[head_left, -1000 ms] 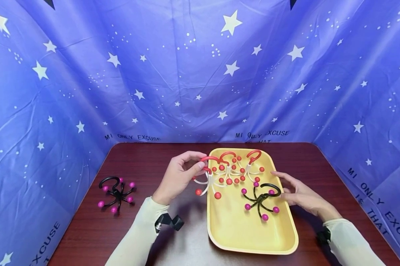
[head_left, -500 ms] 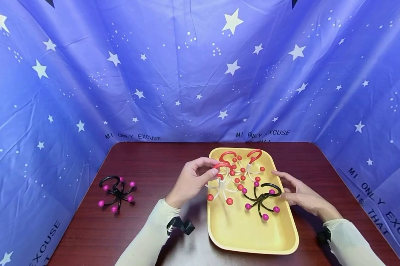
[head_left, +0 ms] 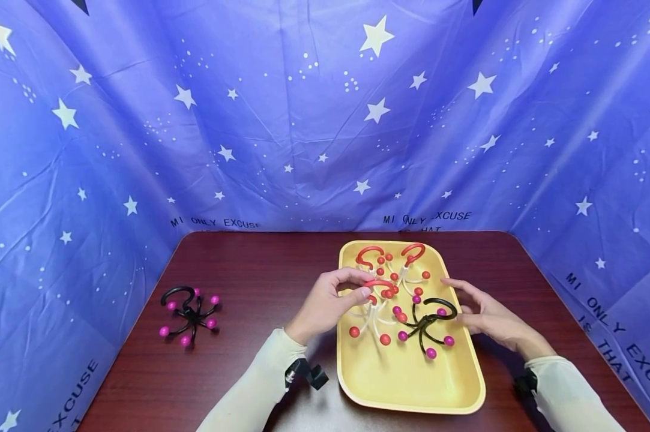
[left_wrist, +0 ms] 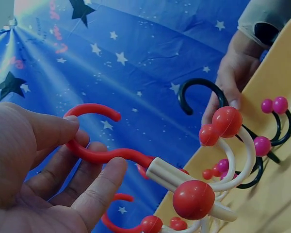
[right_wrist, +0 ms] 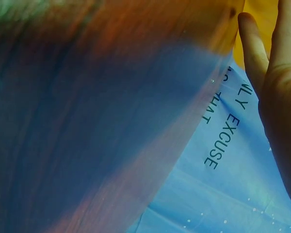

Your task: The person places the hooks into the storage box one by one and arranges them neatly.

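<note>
My left hand (head_left: 330, 303) pinches the red hook handle of a white claw massager (left_wrist: 167, 174) with red ball tips, thumb and fingers at the hook's curve. That massager is over the left part of the yellow tray (head_left: 411, 381), its legs spread downward. Two more white-and-red claw massagers stand at the tray's far end, showing their red hooks (head_left: 413, 253). A black claw massager (head_left: 425, 321) with magenta balls sits in the tray's right half, close to the held one. My right hand (head_left: 497, 321) touches the tray's right rim, fingers extended.
Another black claw massager (head_left: 191, 315) with magenta balls lies on the left of the dark wooden table (head_left: 260, 258). A blue curtain (head_left: 303, 120) with white stars surrounds the table at the back and sides.
My left hand has moved right and toward me, carrying the white claw massager from the tray's left rim in over the tray. The right hand and the other massagers have stayed put.
</note>
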Tool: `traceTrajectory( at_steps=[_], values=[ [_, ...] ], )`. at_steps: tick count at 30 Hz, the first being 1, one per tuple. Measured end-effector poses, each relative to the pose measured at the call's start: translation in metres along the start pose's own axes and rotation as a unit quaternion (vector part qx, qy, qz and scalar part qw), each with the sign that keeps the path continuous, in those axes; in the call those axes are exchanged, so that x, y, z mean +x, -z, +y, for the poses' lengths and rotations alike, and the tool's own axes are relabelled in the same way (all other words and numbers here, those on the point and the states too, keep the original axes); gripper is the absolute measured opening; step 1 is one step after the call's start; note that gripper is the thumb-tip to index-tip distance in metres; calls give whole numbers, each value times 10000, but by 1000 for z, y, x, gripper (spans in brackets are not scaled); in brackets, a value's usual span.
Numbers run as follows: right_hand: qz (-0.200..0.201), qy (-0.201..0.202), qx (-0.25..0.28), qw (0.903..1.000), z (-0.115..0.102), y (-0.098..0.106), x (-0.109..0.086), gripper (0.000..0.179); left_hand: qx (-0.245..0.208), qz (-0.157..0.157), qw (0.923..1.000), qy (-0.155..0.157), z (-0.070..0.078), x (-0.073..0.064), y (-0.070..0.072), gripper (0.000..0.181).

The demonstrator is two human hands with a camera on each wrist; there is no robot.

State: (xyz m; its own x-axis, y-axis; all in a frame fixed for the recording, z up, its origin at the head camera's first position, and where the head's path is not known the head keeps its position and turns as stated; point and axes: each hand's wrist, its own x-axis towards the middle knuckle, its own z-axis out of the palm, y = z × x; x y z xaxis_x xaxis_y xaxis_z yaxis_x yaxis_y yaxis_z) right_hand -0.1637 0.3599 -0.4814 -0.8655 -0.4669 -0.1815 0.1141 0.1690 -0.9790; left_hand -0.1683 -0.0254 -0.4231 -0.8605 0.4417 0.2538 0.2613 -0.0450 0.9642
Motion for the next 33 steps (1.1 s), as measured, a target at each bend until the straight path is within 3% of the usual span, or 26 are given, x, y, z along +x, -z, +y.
traceTrajectory(
  at_steps=[4,16,33],
  values=[
    [22,-22,-3,10000,1,1,0,85,219,-68,9997,-20,-5,0,-2,22],
    [-36,-16,24,10000,0,0,0,84,434,-103,9984,354,-24,-2,-7,22],
    [-56,24,31,10000,1,0,0,84,560,-152,9977,353,-37,-4,-12,21]
  ],
)
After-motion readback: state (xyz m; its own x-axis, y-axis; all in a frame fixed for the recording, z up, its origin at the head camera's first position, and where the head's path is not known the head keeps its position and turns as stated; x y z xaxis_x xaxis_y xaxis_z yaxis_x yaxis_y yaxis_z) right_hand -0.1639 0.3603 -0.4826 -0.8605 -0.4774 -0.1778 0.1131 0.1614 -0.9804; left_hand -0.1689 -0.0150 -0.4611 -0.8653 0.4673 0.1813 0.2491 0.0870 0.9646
